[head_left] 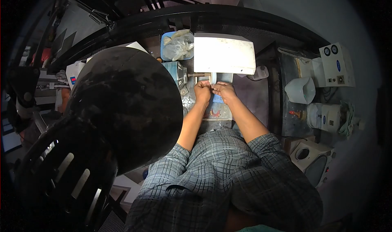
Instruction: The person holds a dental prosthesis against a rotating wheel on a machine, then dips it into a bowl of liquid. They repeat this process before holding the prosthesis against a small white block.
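A big black rounded hood with slotted vents [118,109] fills the left side. Past it, a white rectangular metal cover [223,55] sits over the work spot at the top centre. On the right stands a white box-shaped machine [337,64] with round blue badges on its face, their writing too small to read.

Behind the cover's left end, a blue rectangular plastic tray [165,38] holds crumpled clear plastic bags [179,46]. On the right shelf, a white plastic jug with a wide flared mouth [300,89] stands open, its inside not visible. Just below it, a white cylindrical tub [322,115] carries a small blue label, also unreadable. Between the forearms, a shallow clear tray [216,113] holds pinkish-red moulded pieces [212,113].

The left hand [202,91] and the right hand [224,92] meet just under the cover, both curled tight with their fingertips touching. The fingers hide whatever is pinched between them. The small pale wheel on a metal spindle [211,77] sits right above the knuckles, at the cover's lower edge, touching or nearly touching the fingertips
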{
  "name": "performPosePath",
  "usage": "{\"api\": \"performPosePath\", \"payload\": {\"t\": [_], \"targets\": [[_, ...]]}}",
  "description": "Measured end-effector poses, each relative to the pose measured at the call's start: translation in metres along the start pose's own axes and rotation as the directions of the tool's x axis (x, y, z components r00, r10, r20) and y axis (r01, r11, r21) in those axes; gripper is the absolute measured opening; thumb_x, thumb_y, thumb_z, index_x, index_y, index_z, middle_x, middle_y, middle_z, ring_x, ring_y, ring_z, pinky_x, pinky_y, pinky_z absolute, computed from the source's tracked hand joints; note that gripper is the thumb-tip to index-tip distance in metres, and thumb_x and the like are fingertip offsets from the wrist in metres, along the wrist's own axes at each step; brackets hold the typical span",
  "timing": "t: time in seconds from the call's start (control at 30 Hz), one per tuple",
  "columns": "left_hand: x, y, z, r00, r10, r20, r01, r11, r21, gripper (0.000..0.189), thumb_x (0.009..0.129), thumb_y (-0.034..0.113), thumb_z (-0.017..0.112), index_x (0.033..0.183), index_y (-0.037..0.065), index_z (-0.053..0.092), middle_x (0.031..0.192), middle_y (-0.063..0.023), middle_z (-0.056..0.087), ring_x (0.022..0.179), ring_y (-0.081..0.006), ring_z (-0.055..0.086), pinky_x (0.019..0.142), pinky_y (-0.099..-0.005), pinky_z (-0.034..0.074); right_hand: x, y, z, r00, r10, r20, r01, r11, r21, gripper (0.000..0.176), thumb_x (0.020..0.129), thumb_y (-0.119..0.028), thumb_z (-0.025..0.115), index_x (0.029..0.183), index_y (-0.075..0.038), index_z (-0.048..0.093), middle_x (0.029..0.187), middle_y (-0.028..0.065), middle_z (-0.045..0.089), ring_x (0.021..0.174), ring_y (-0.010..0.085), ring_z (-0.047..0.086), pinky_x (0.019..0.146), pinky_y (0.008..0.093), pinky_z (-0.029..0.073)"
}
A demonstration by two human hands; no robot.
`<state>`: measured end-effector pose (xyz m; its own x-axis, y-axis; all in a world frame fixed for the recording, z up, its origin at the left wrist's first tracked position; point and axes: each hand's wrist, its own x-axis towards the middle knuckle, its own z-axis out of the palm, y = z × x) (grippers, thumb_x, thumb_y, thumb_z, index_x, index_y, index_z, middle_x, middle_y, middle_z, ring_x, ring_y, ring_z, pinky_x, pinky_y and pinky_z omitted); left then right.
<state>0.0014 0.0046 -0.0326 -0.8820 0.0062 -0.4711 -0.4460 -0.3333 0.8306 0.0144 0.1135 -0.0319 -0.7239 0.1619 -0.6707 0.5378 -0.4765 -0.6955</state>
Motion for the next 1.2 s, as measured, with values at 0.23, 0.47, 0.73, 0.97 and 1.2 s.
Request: {"api": "performPosePath", "payload": {"t": [0.23, 0.47, 0.73, 0.97, 1.2], "targets": [[-0.005, 0.0, 0.003, 0.997, 0.058, -0.042, -0.057, 0.998, 0.024, 0.01, 0.081, -0.007, 0.047, 0.084, -0.002, 0.054, 0.077, -0.0065, 0.058, 0.066, -0.0109, 0.053, 0.062, -0.0219, 0.043, -0.002, -0.003, 0.002, 1.0, 0.014, 0.021, -0.014, 1.0, 0.01, 0.013, 0.077, 0.001, 0.06, 0.088, 0.002, 0.054, 0.083, 0.011, 0.059, 0.073, 0.0171, 0.059, 0.065, 0.0287, 0.051], [-0.002, -0.01, 0.002, 0.991, 0.107, -0.08, -0.103, 0.993, 0.051, 0.01, 0.079, -0.008, 0.048, 0.085, -0.003, 0.054, 0.076, -0.0068, 0.058, 0.064, -0.0101, 0.052, 0.059, -0.0208, 0.042, -0.003, -0.002, 0.002, 0.997, 0.001, 0.076, -0.002, 1.0, 0.013, 0.004, 0.077, 0.0, 0.06, 0.078, -0.001, 0.057, 0.079, 0.008, 0.06, 0.071, 0.0157, 0.057, 0.065, 0.0295, 0.051], [0.002, -0.014, 0.003, 0.992, 0.095, -0.089, -0.092, 0.995, 0.033, 0.008, 0.08, -0.007, 0.05, 0.085, -0.003, 0.054, 0.076, -0.0074, 0.058, 0.064, -0.0101, 0.052, 0.059, -0.0208, 0.042, -0.004, -0.004, 0.003, 0.998, 0.008, 0.056, -0.01, 0.999, 0.041, 0.004, 0.077, 0.002, 0.058, 0.08, 0.0, 0.055, 0.08, 0.0101, 0.059, 0.074, 0.0183, 0.059, 0.066, 0.031, 0.052], [-0.001, -0.007, 0.006, 0.995, 0.061, -0.083, -0.063, 0.998, -0.02, 0.007, 0.081, -0.006, 0.05, 0.085, -0.003, 0.054, 0.076, -0.0075, 0.058, 0.065, -0.0104, 0.052, 0.06, -0.0206, 0.042, 0.006, 0.003, -0.001, 1.0, 0.013, 0.024, -0.014, 0.998, 0.055, 0.017, 0.075, 0.003, 0.059, 0.09, 0.003, 0.052, 0.084, 0.012, 0.058, 0.076, 0.0201, 0.059, 0.066, 0.0321, 0.052], [0.0, -0.002, 0.006, 0.994, 0.055, -0.097, -0.057, 0.998, -0.019, 0.007, 0.08, -0.006, 0.051, 0.084, -0.002, 0.055, 0.075, -0.0062, 0.058, 0.064, -0.0098, 0.051, 0.059, -0.0205, 0.041, 0.013, 0.007, -0.004, 1.0, 0.023, 0.003, -0.024, 0.998, 0.053, 0.039, 0.073, 0.004, 0.061, 0.107, 0.006, 0.042, 0.089, 0.0149, 0.057, 0.075, 0.0211, 0.059, 0.064, 0.0319, 0.053]]}}
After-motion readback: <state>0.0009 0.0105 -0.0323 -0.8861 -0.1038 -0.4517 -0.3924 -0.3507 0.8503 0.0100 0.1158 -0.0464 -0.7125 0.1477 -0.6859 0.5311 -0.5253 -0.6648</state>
